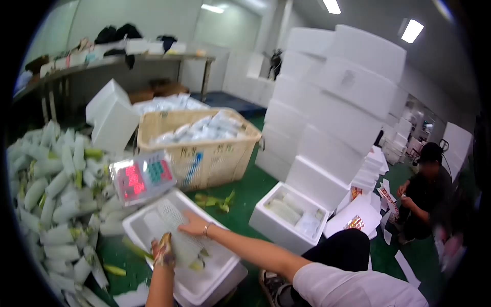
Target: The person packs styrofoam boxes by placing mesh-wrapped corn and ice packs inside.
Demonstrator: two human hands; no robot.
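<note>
Netted stalk bundle [185, 247], lying 11-to-5 o'clock: likely light, firm, bruisable (support mid-length); right hand [194, 224] spread, left hand [163, 251] cannot tell.

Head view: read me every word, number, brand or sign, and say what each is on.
None can be read.
Display panel: red and green markings, too blurred.
Tan crate: dark characters near the rim and blue marking below, too blurred.
Foam box stack: faint grey mark, unreadable.
Printed sheets: red and yellow print, too small.
</note>
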